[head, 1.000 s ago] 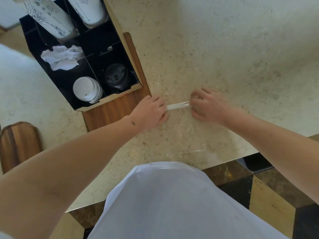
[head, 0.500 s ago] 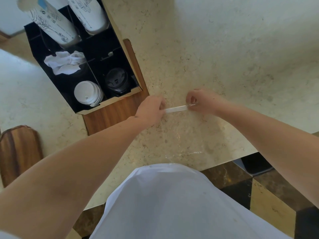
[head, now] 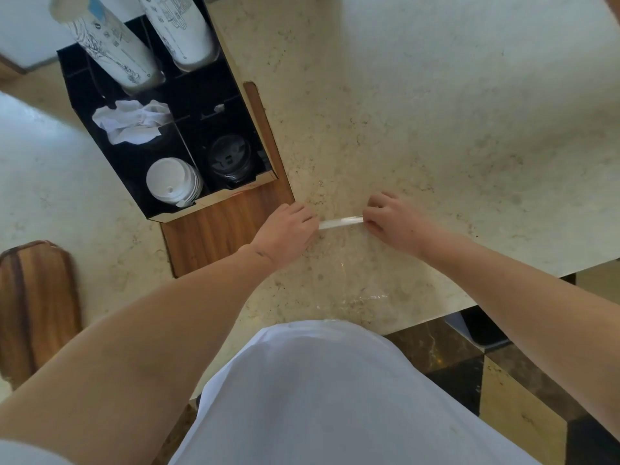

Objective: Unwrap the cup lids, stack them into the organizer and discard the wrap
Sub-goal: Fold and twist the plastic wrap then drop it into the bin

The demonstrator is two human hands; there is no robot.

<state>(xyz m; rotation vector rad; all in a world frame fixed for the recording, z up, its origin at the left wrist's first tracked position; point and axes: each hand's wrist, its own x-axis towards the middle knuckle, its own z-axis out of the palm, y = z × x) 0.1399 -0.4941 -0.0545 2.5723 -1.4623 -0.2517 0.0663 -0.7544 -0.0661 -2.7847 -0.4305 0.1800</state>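
Observation:
A clear plastic wrap [head: 340, 222] is rolled into a thin strip on the marble counter [head: 436, 122]. My left hand [head: 287, 231] pinches its left end and my right hand [head: 394, 219] pinches its right end. The loose rest of the wrap lies flat on the counter toward me. The black organizer [head: 110, 169] stands at the upper left. A stack of white lids [head: 172, 184] fills its front left compartment and black lids [head: 229, 159] its front right one.
Two tall stacks of paper cups [head: 114, 45] lean in the organizer's back compartments, with crumpled white paper [head: 132, 124] in the middle left one. A wooden board [head: 221, 226] lies under the organizer. A wooden chair back [head: 33, 307] is at the left. The counter edge runs close to my body.
Both hands stay on the strip of wrap. The right hand has turned slightly and my view has shifted a little, with the strip still stretched between the hands.

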